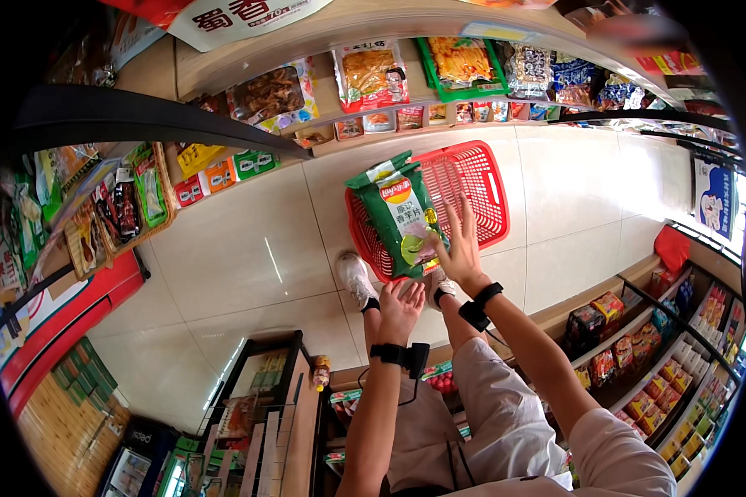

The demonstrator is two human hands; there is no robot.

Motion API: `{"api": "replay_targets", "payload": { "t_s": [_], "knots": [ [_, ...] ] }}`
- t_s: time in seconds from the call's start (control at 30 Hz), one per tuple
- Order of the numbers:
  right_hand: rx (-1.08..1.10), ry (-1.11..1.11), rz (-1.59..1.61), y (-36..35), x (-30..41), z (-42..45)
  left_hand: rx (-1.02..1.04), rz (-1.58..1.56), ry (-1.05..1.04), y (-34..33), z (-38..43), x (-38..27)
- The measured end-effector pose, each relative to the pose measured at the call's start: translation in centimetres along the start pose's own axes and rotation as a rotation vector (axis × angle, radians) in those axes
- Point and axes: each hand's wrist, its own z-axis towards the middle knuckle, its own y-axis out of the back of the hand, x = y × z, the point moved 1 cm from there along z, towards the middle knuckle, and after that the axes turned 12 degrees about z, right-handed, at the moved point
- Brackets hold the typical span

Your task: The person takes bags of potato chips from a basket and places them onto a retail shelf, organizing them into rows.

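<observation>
A red plastic shopping basket stands on the tiled floor in front of my white shoes. Green Lay's chip bags, at least two, one over the other, lie across its left part. My right hand reaches over the front bag's lower right side with fingers spread; whether the fingertips touch it, I cannot tell. Just below the bags and the near rim is my left hand, palm up with fingers loosely curled and nothing in it. Both wrists wear black straps with small devices.
Shelves of packaged snacks curve along the far side. Wicker baskets of snacks stand at the left above a red cabinet. Snack racks fill the lower right. A black-framed shelf unit stands at the lower left.
</observation>
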Motion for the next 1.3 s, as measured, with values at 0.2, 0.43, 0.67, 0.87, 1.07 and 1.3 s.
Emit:
{"api": "replay_targets", "payload": {
  "t_s": [0.2, 0.43, 0.67, 0.87, 1.07, 1.3],
  "knots": [
    [0.152, -0.261, 0.078, 5.1, -3.9, -3.6, -0.151, 0.255, -0.096, 3.7, -1.5, -2.0],
    [0.597, -0.486, -0.012, 14.4, -10.0, -13.6, -0.244, 0.803, -0.454, 8.8, -10.5, -7.3],
    [0.426, -0.828, 0.049, 23.8, -10.2, -20.5, -0.494, 0.978, -0.560, 12.4, -20.8, -8.5],
    [0.279, -0.778, 0.032, 29.5, -12.6, -26.3, -0.482, 1.162, -0.558, 9.3, -29.0, -3.9],
    [0.186, -0.824, 0.046, 33.7, -12.9, -30.5, -0.405, 1.283, -0.502, 3.6, -34.9, 0.4],
    [0.189, -0.915, 0.079, 35.2, -12.4, -31.6, -0.338, 1.254, -0.580, -0.4, -39.4, 1.5]
  ]
}}
